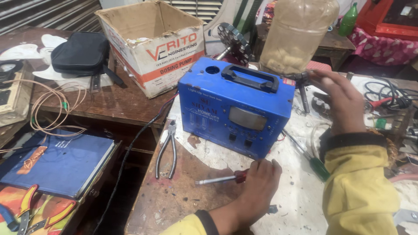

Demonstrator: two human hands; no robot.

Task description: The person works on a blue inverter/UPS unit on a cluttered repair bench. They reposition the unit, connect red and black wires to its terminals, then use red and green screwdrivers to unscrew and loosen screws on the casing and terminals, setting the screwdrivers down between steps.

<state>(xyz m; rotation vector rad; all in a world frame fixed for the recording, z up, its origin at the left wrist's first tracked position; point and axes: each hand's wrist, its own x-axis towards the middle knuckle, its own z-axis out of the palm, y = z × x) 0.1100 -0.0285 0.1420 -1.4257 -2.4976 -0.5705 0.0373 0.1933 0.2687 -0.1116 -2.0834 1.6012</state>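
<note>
Head view: a blue metal box (235, 111) with a black carry handle on top stands upright near the middle of the worn surface (174, 204).
Box facing: its front panel, with a small grey window and dark switches, looks toward the person; its long axis runs left to right, the right end angled a little further away.
Left hand (257, 189): its grip is closed round the red handle of a screwdriver (222, 178) just in front of the box's lower edge.
Screwdriver axis: it lies nearly flat, long axis left to right, the metal shaft pointing left, away from the box.
Right hand (342, 102): it rests against the box's far right end; fingers half spread, and I cannot tell whether they grasp anything there.
Doing it well: as I judge it, the right hand should brace the box firmly so that it does not slide, and the tip should meet any screw squarely.
Nearby: pliers (167, 150) lie left of the box; a green-handled screwdriver (311, 159) lies to its right.
Further out: a cardboard carton (154, 43) stands behind on the left, and a large cloudy plastic jar (296, 32) behind the box.
</note>
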